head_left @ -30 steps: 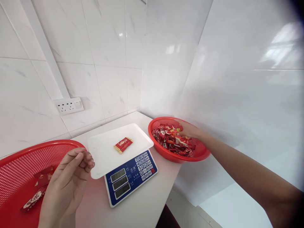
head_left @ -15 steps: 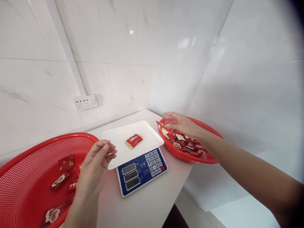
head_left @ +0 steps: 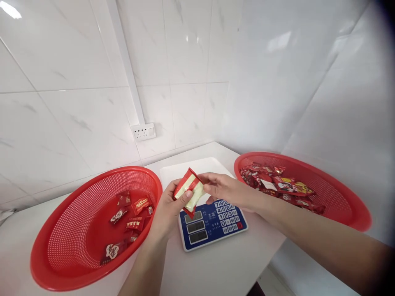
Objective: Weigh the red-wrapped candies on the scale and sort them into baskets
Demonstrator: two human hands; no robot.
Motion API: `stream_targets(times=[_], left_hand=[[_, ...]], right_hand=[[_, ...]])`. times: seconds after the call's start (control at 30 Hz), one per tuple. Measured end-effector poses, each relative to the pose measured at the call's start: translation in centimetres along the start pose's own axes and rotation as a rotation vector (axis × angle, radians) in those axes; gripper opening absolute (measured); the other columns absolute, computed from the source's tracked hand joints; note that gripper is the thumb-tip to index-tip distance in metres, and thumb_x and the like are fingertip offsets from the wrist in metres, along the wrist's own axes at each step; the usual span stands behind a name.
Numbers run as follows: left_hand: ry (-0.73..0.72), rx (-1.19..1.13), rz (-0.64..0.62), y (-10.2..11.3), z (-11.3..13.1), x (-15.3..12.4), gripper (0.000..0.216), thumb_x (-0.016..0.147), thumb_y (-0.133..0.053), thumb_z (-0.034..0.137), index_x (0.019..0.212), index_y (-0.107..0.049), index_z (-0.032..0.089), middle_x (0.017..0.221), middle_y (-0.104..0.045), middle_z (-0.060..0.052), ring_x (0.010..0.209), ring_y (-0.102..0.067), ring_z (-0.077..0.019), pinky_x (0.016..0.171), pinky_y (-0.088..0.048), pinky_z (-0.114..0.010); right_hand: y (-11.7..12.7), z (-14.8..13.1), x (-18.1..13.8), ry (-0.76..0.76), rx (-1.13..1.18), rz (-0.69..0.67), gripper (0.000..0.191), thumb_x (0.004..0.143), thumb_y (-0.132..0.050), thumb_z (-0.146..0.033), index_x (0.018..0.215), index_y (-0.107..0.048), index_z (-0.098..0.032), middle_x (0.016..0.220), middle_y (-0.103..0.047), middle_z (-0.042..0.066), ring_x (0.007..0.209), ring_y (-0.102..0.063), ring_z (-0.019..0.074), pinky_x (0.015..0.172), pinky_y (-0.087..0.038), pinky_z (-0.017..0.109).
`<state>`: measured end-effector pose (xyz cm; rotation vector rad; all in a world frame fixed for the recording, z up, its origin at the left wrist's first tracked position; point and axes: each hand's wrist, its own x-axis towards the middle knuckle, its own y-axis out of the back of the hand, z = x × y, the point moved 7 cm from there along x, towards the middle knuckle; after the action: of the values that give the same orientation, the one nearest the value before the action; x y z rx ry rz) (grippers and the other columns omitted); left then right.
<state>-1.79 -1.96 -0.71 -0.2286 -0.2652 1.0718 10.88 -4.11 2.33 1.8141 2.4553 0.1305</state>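
In front of the scale's white weighing tray (head_left: 173,168), a red and cream snack packet (head_left: 190,190) is held up. My left hand (head_left: 173,201) is closed on its left side, thumb across the front. From the right, my right hand (head_left: 220,187) has its fingers closed at the packet's right edge, some of them hidden behind it. Below both hands is the blue keypad panel of the scale (head_left: 212,228), its displays partly covered. Most of the tray is hidden by the hands and packet; no small packet shows on the part in sight.
On the left stands a red mesh basket (head_left: 66,218) with several wrapped snacks (head_left: 135,223). Another red basket (head_left: 348,205), fuller of snack packets (head_left: 286,185), is at the right. The white table (head_left: 191,271) meets a tiled wall with a power socket (head_left: 144,131).
My right hand has come left from the right basket with the packet, and my left hand has taken hold of it too. The view has turned left.
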Motion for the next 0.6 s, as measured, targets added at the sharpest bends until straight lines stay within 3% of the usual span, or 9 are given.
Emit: stream_targets(times=[0.13,0.3,0.4,0.47,0.6], left_hand=[[-0.025,0.106,-0.029,0.2,0.4,0.0,0.038,0.071,-0.072,0.029,0.105,-0.057,0.023,0.095,-0.064,-0.001,0.082,-0.059,-0.0144,0.070,-0.047,-0.024],[-0.038,0.042,-0.026,0.4,0.2,0.3,0.042,0.075,-0.069,0.031,0.113,-0.054,0.020,0.106,-0.064,-0.005,0.101,-0.058,-0.0195,0.084,-0.047,-0.030],[-0.032,0.126,0.071,1.2,-0.4,0.7,0.051,0.075,-0.068,0.035,0.119,-0.048,0.019,0.106,-0.064,-0.008,0.098,-0.060,-0.0210,0.084,-0.048,-0.034],[-0.062,0.228,0.184,2.1,-0.3,0.8,0.062,0.077,-0.065,0.039,0.130,-0.038,0.022,0.117,-0.058,-0.011,0.102,-0.058,-0.0217,0.085,-0.048,-0.036],[-0.149,0.372,0.360,3.8,0.5,0.9,0.076,0.080,-0.060,0.042,0.142,-0.016,0.030,0.144,-0.032,-0.012,0.123,-0.044,-0.0226,0.096,-0.041,-0.038]], right_hand=[[0.9,-0.2,0.0,0.015,-0.161,0.067,0.029,0.077,-0.063,-0.043,0.094,-0.066,-0.020,0.085,-0.064,0.003,0.079,-0.060,0.0146,0.066,-0.053,0.028],[2.1,0.2,0.1,-0.020,-0.102,0.092,0.028,0.075,-0.064,-0.042,0.086,-0.066,-0.017,0.085,-0.067,0.004,0.078,-0.062,0.0143,0.065,-0.052,0.027],[2.7,1.0,0.7,-0.071,-0.066,0.136,0.024,0.075,-0.065,-0.039,0.081,-0.065,-0.015,0.082,-0.068,0.005,0.073,-0.062,0.0143,0.063,-0.052,0.027],[3.3,1.5,1.5,-0.101,0.002,0.200,0.021,0.077,-0.064,-0.034,0.083,-0.065,-0.014,0.084,-0.068,0.006,0.073,-0.063,0.0142,0.065,-0.052,0.027],[4.8,2.3,3.2,-0.112,0.127,0.292,0.033,0.087,-0.051,-0.035,0.112,-0.056,-0.014,0.113,-0.063,0.013,0.090,-0.065,0.0171,0.082,-0.052,0.032]])
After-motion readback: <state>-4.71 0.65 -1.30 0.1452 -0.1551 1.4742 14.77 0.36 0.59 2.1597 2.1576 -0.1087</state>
